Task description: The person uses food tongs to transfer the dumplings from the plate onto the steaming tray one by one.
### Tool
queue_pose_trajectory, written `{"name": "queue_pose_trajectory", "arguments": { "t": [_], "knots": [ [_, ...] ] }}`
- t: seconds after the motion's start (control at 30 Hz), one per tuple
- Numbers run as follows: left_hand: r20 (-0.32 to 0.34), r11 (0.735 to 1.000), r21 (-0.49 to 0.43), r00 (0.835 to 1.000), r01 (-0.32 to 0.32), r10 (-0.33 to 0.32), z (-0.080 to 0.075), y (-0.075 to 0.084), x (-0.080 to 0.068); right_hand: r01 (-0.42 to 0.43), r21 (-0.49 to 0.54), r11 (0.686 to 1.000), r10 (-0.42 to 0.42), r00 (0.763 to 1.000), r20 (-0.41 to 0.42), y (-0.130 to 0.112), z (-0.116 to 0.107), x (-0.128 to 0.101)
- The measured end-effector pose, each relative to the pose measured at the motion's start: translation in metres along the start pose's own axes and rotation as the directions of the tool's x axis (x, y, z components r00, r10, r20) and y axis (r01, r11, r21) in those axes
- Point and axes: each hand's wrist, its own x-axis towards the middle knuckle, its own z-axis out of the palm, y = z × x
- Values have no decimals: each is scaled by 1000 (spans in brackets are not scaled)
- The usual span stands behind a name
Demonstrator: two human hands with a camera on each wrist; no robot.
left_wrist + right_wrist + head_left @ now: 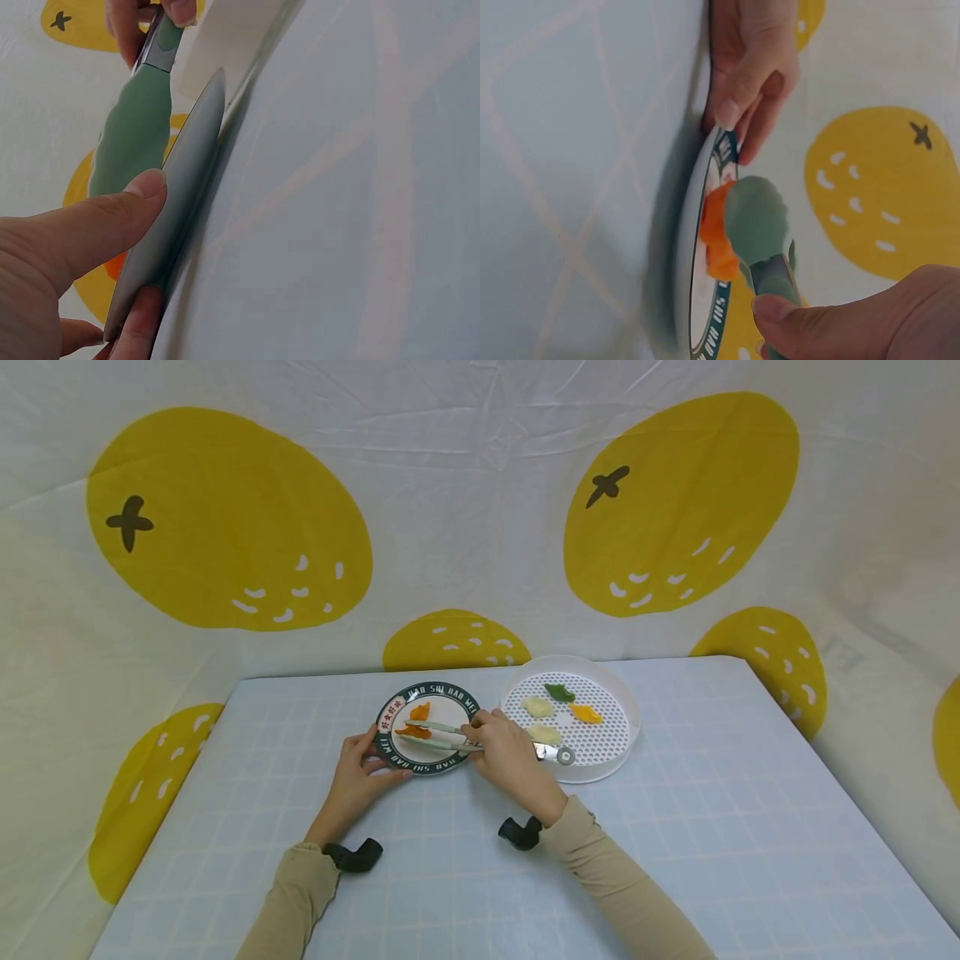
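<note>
A round plate (459,700) with a dark lettered rim sits on the table, with two orange food pieces (415,732) on it. My left hand (372,757) grips the plate's near-left rim, thumb (112,217) on the plate edge (184,195). My right hand (489,732) holds green-tipped metal tongs (446,737), reaching left over the plate. The tong arms straddle the nearer orange piece. In the right wrist view a green tong tip (756,217) lies against that orange piece (720,236). Whether the tongs squeeze it is unclear.
A white perforated round tray (615,743) stands just right of the plate, holding two pale pieces (537,706), a green piece (558,692) and an orange piece (586,713). The pale blue checked table (675,843) ends near a lemon-print backdrop.
</note>
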Motion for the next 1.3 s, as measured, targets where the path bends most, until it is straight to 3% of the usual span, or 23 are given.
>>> {"name": "queue_pose_trajectory", "arguments": {
  "t": [0.3,0.7,1.3],
  "knots": [
    [-6,1000,9,1000,14,-14,1,-1,2,5,-8,1000,-5,1000,-11,0,-5,-2],
    [-6,1000,-5,1000,0,0,0,0,0,-46,42,998,43,995,86,6,-18,-3],
    [-3,1000,-5,1000,10,-10,-1,0,0,-83,48,995,74,983,166,13,-10,-1]
  ]
}}
